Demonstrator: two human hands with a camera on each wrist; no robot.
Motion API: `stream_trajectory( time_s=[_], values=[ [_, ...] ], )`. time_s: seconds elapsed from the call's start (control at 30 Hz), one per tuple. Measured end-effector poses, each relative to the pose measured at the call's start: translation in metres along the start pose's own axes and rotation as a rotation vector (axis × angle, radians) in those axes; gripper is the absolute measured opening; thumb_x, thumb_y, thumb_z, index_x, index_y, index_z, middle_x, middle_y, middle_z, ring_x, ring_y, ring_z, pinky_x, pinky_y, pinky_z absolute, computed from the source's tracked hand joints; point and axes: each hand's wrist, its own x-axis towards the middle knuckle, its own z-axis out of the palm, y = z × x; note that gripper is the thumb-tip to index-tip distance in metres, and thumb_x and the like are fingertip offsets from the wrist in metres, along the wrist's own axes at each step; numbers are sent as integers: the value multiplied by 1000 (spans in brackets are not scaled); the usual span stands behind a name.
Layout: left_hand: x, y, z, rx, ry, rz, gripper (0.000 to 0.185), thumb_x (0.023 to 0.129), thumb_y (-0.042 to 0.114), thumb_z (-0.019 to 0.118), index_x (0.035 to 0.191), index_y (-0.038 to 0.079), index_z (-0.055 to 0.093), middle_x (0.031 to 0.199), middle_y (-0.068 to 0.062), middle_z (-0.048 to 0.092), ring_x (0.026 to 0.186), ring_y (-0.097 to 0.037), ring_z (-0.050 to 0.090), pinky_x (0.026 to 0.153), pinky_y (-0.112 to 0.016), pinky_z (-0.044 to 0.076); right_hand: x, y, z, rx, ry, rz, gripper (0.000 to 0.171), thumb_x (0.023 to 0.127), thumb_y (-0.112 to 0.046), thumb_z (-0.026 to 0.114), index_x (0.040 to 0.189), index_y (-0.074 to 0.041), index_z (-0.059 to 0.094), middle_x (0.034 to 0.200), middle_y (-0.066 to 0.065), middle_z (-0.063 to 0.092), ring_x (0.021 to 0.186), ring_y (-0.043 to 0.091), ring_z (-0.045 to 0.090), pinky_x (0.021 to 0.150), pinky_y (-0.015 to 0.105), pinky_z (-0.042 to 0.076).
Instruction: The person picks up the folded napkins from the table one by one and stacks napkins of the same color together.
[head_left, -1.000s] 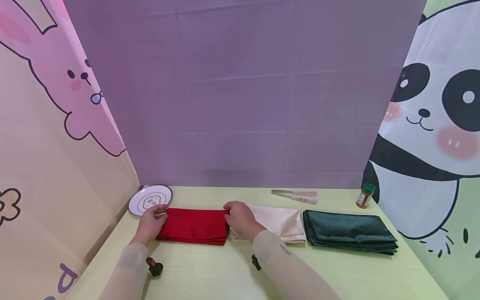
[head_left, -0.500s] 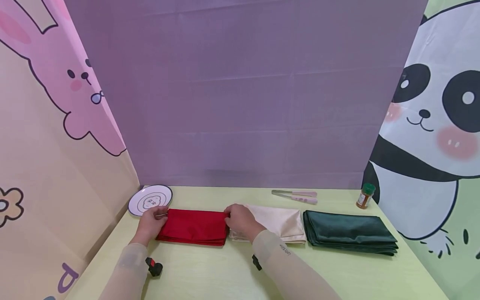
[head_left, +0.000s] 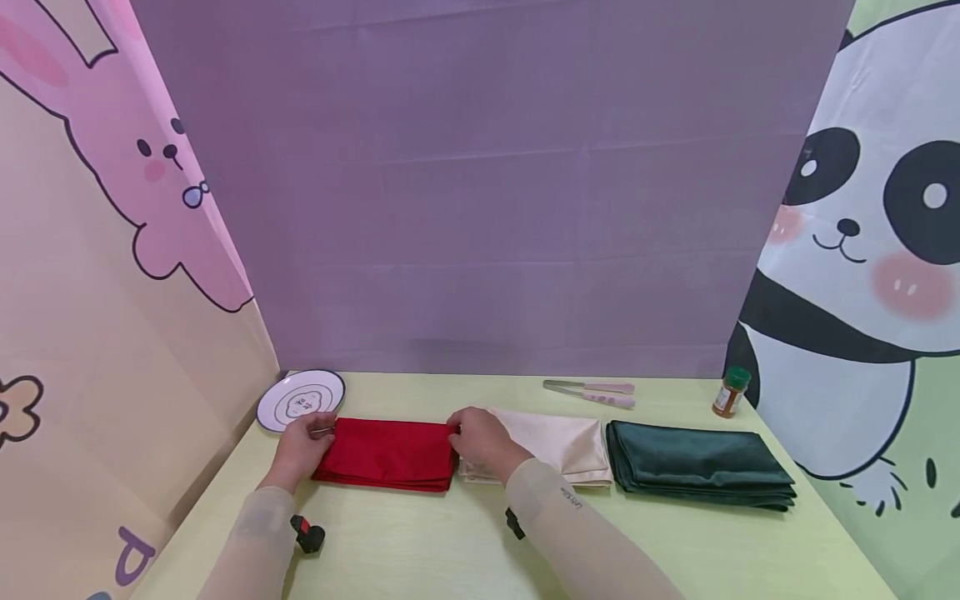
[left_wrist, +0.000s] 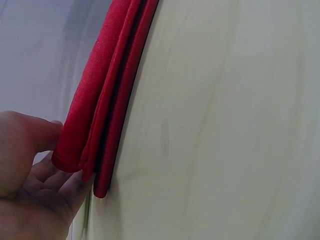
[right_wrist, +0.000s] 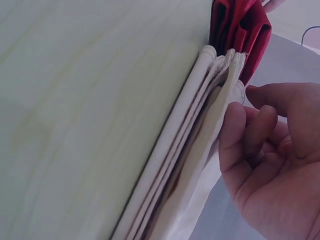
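A folded red satin cloth (head_left: 390, 454) lies on the table between my two hands. My left hand (head_left: 302, 450) holds its left end; in the left wrist view the thumb (left_wrist: 47, 134) presses the outer fold and the other fingers reach behind the layers. At the far right corner, my right hand (head_left: 483, 440) pinches the red cloth's edge, while its remaining fingers curl over the folded cream cloth (head_left: 558, 446). In the right wrist view the thumb tip sits right by the red cloth (right_wrist: 250, 40), above the cream cloth's stacked layers (right_wrist: 185, 145); the pinch itself is partly hidden.
A folded dark green cloth (head_left: 697, 462) lies right of the cream one. Behind are a white plate (head_left: 281, 400) at the left, two pink-handled knife-like utensils (head_left: 611, 401), and a green-capped spice jar (head_left: 730, 393) at the right. A purple backdrop (head_left: 480, 208) stands behind the table (head_left: 420, 542).
My right hand has shifted slightly toward me, and the red cloth's far right corner has come down a little with it. My left hand has barely moved.
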Motion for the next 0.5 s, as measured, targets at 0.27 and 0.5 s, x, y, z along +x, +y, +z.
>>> stream_trajectory(
  time_s=[0.27,0.5],
  values=[
    [0,-2,-1,-13,-9,15,39,97,-8,65,136,-7,62,131,-29,65,116,-43,67,102,-50,54,-1,1,-5,76,22,-6,34,103,-14,66,136,-9,69,134,7,68,80,13,59,82,35,54],
    [-5,2,-5,-16,-5,-22,40,100,-1,63,140,-3,60,137,-28,61,126,-46,61,108,-54,49,-11,1,-16,205,33,-37,32,103,-13,65,134,-6,68,131,6,68,85,16,61,83,37,54]
  ],
)
